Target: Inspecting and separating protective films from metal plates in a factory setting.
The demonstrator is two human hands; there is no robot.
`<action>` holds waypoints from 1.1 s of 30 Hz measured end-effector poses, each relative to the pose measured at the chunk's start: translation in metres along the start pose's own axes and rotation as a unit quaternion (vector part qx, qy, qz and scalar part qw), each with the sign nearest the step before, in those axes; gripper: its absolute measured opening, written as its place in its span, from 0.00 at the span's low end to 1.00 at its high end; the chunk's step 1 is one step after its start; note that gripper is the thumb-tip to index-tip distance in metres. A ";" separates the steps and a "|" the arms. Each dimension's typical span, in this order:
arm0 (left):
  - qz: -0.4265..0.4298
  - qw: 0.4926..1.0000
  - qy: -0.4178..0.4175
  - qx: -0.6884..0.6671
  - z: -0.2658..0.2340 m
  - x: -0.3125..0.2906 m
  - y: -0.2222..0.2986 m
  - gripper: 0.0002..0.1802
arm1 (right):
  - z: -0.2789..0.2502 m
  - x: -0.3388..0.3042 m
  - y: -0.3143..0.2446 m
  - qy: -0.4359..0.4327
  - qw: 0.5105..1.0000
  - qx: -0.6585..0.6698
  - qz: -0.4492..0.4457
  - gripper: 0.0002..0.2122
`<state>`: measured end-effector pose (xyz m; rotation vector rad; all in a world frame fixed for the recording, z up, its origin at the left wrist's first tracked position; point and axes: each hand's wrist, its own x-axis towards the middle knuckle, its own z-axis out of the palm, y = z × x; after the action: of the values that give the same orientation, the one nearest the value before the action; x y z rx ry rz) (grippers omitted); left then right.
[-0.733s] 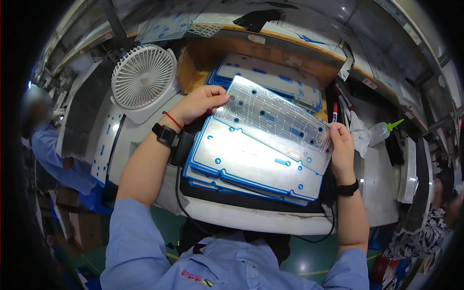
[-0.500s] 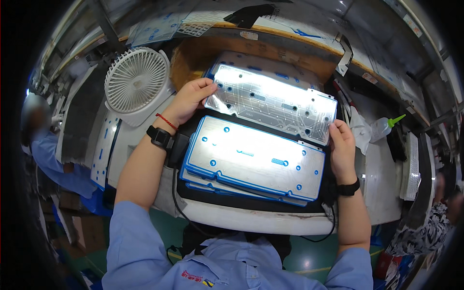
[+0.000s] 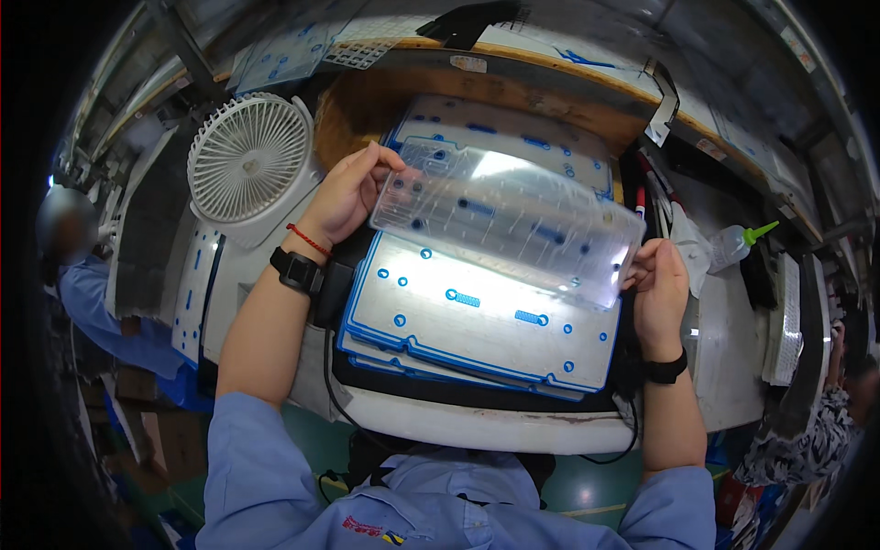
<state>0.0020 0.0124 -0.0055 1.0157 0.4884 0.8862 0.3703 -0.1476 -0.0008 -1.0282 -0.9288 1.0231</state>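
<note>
Between my two hands hangs a thin, clear plastic sheet (image 3: 509, 215) with dark holes, slightly bowed and tilted down to the right. My left hand (image 3: 350, 194) pinches its left end, and my right hand (image 3: 662, 293) grips its lower right corner. Just below the sheet lies a stack of silvery rectangular plates (image 3: 486, 335) with blue edges and blue-rimmed holes; the sheet covers part of the top plate's far edge. Behind it rests another group of similar blue-edged plates (image 3: 504, 119), partly hidden by the sheet.
A white fan (image 3: 252, 158) stands at the left. On the right are a bottle with a green nozzle (image 3: 731, 246) and a crumpled white wipe (image 3: 687, 243). A wooden-edged shelf (image 3: 550, 69) runs across the back. A person in a blue sleeve (image 3: 101, 302) is at far left.
The sheet has tipped and flexed, its right end lower, and now looks hazier, with its printed lines less distinct. My right hand has moved slightly down and right, its fingers curled more.
</note>
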 end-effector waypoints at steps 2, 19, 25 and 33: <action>0.003 1.000 -0.004 0.016 -0.003 -0.001 -0.003 0.11 | -0.008 -0.003 0.004 -0.017 1.000 0.010 0.003 0.04; -0.088 0.970 -0.049 0.223 0.008 -0.003 -0.002 0.11 | 0.003 0.000 0.000 0.014 0.997 -0.072 -0.031 0.20; -0.048 0.986 0.023 0.161 -0.005 0.001 -0.005 0.13 | 0.004 -0.002 -0.004 0.013 0.996 -0.083 -0.028 0.21; 0.005 0.980 0.110 0.163 0.003 0.003 0.001 0.28 | 0.000 -0.004 -0.005 -0.082 0.982 -0.173 -0.003 0.18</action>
<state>0.0055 0.0138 -0.0032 1.2239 0.8370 0.9526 0.3701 -0.1522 0.0041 -1.2397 -1.2750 0.9717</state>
